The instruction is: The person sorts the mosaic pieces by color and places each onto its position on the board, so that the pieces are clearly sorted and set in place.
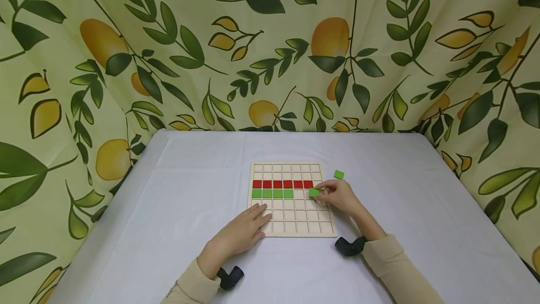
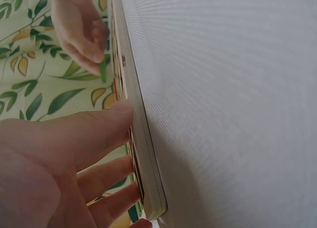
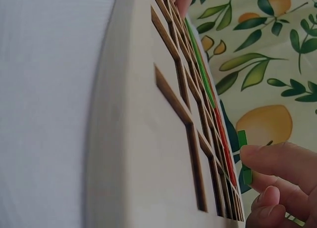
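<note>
A pale wooden grid board point(image 1: 291, 229) lies on the table, with a row of several red square tiles point(image 1: 277, 184) and, just below it, a row of several green tiles point(image 1: 267, 193). My right hand point(image 1: 339, 196) pinches a green tile point(image 1: 313, 193) between thumb and fingers, over the right part of the green row. In the right wrist view that tile point(image 3: 241, 139) sticks up from the fingertips. My left hand point(image 1: 242, 229) rests on the board's near left corner, fingers extended; in the left wrist view its thumb point(image 2: 106, 120) touches the board's edge point(image 2: 143, 154).
Another green tile point(image 1: 339, 174) lies on the white tablecloth point(image 1: 181, 177) beyond my right hand, off the board's right side. Black wrist-worn devices point(image 1: 351, 246) sit at both cuffs. A leaf-and-fruit patterned curtain point(image 1: 270, 60) hangs behind the table and along its sides.
</note>
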Tool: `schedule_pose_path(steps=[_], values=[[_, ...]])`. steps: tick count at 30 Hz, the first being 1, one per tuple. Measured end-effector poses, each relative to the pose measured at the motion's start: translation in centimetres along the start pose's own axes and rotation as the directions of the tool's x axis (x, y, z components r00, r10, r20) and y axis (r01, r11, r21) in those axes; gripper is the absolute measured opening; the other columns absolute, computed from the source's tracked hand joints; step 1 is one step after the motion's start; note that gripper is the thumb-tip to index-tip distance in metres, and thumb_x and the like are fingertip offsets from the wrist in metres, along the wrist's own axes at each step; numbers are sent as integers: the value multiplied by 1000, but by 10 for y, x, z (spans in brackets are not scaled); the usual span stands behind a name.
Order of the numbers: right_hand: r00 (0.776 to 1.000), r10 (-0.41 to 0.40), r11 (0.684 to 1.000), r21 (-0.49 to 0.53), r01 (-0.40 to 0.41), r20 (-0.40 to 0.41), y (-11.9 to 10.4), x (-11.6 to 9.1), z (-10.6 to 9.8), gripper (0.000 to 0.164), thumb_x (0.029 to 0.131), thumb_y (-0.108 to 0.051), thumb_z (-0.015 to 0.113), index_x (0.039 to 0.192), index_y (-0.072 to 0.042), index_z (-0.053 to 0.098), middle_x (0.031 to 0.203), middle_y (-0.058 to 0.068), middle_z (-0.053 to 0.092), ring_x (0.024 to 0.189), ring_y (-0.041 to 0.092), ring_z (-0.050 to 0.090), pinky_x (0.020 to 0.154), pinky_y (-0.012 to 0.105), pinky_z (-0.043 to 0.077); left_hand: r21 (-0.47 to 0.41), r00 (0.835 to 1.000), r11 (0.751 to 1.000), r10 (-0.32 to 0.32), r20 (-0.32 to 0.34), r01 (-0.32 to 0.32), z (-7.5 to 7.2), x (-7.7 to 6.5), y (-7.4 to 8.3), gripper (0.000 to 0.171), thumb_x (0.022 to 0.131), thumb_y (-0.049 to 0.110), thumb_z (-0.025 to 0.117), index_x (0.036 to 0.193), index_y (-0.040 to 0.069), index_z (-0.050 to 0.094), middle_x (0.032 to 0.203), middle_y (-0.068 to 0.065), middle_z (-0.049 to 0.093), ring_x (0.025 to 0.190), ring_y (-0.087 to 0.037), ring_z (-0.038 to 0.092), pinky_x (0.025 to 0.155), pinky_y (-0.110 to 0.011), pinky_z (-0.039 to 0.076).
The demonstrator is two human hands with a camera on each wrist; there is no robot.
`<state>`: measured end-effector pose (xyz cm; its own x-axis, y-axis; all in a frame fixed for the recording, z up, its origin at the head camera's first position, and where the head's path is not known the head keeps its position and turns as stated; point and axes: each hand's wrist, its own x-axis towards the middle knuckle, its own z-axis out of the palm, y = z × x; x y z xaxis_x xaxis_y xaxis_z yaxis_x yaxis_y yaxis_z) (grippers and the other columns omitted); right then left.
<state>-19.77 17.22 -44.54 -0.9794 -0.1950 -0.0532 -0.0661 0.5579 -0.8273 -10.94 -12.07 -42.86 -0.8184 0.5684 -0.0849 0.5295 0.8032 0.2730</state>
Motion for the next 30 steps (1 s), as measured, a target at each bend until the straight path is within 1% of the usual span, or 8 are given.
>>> schedule_pose_path(steps=[4, 8, 14, 21, 23, 30], values=[[1000, -2, 1000, 3, 2, 7, -2, 0, 3, 27, 77, -5, 76, 101, 6, 71, 64, -3, 49, 58, 6, 43, 47, 15, 34, -5, 1000, 1000, -13, 7, 13, -1, 0, 1, 45, 96, 22, 57, 139, 9, 52, 153, -14, 41, 143, -34, 38, 119, -46, 36], [1000, -18, 1000, 1, 18, 15, -2, 2, 6, 27, 76, -4, 75, 101, 6, 71, 62, -3, 50, 55, 5, 41, 45, 14, 33, -11, 1000, 1000, -22, 14, 22, -1, 0, 2, 45, 96, 21, 58, 139, 9, 52, 153, -14, 41, 143, -34, 38, 119, -46, 37], [999, -40, 999, 9, 40, 25, -3, 2, 10, 26, 76, -3, 75, 100, 6, 72, 62, -3, 50, 53, 5, 41, 44, 15, 32, -15, 1000, 1000, -20, 11, 20, -2, 0, 2, 45, 96, 21, 58, 139, 8, 52, 153, -14, 40, 144, -34, 37, 119, -46, 36], [1000, -18, 1000, 17, 17, 25, -9, 3, 12, 25, 76, -4, 76, 100, 5, 72, 63, -3, 48, 58, 7, 42, 45, 14, 31, -17, 1000, 1000, -20, 16, 20, -1, 0, 1, 45, 96, 22, 56, 139, 9, 51, 154, -15, 40, 144, -34, 37, 120, -46, 35], [999, -23, 1000, 11, 23, 26, -9, 4, 13, 26, 76, -4, 76, 100, 5, 72, 63, -3, 48, 58, 7, 42, 45, 15, 32, -16, 1000, 1000, -18, 15, 18, -1, 0, 1, 45, 96, 22, 56, 139, 9, 51, 153, -15, 40, 144, -34, 37, 120, -46, 35], [999, -20, 1000, 24, 19, 26, -11, 5, 17, 25, 76, -2, 76, 99, 6, 72, 61, -3, 47, 55, 7, 41, 45, 15, 31, -19, 1000, 1000, -16, 11, 16, -2, 0, 2, 45, 96, 21, 57, 139, 8, 52, 153, -15, 41, 144, -34, 37, 119, -46, 35]])
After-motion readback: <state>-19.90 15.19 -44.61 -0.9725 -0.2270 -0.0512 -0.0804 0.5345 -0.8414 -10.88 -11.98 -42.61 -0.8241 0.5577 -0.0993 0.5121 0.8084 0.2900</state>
